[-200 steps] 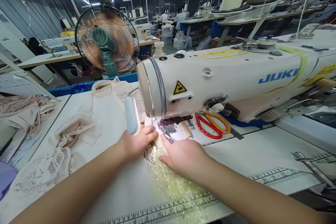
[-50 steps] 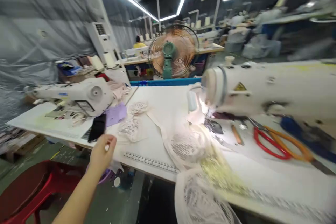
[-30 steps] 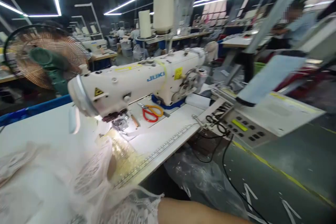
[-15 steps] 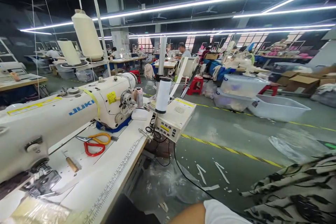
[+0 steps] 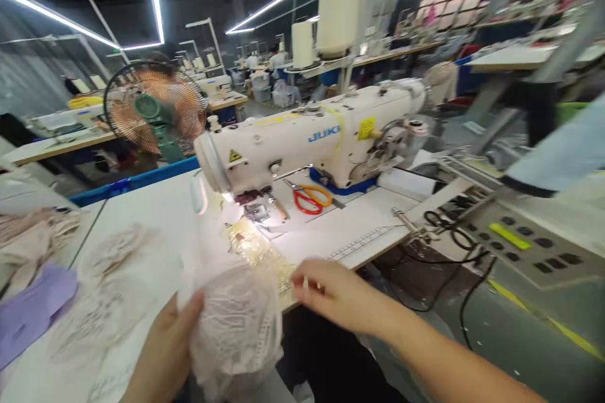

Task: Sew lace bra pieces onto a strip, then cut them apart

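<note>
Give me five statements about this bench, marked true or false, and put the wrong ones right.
1. The left grip holds a pale lace piece. True.
2. The scissors lie near the sewing machine. True.
3. Someone's fingers are through the scissors. False: they lie on the table, apart from the right grip.
4. The purple cloth lies to the left of the left grip. True.
5. The sewing machine is branded in red. False: its JUKI lettering is blue.
</note>
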Tool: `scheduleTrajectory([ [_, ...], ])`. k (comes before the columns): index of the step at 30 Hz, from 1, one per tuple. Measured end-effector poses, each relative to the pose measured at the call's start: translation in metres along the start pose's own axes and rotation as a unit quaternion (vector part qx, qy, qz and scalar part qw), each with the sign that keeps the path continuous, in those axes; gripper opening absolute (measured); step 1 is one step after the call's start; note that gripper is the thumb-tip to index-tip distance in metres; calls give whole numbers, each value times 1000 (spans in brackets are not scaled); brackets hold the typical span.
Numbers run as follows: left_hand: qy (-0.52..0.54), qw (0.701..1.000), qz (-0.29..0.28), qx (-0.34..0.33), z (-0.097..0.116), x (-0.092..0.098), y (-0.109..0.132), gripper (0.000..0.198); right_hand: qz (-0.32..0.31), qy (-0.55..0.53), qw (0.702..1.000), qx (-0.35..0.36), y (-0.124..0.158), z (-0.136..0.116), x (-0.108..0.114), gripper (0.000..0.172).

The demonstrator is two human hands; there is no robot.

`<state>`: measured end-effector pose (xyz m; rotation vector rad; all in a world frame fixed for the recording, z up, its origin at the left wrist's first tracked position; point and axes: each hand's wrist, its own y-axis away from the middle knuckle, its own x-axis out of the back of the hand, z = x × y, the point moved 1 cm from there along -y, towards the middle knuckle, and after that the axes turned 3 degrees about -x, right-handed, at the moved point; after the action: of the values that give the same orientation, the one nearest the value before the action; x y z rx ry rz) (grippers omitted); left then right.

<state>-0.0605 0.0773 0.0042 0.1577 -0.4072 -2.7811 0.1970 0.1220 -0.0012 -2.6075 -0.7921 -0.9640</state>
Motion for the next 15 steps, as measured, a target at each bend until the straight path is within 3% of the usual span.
scheduleTrajectory([
  [1, 6, 1000, -11, -3, -2, -3, 3, 59, 54, -26, 998, -26, -13, 3, 2, 30],
  [2, 8, 1000, -27, -8, -4, -8, 6, 58, 42, -62, 997, -32, -25, 4, 1, 31],
  [6, -13, 998, -50, -25, -10, -21, 10, 52, -83, -173, 981, -37, -54, 3, -22, 25],
  [10, -106, 992, -58, -30, -16, -16, 9, 46, -86, -183, 979, -30, -60, 4, -32, 22],
  [15, -278, 954, -46, -106, -27, -11, 0, 28, -135, -169, 976, -7, -58, 5, -22, 26],
])
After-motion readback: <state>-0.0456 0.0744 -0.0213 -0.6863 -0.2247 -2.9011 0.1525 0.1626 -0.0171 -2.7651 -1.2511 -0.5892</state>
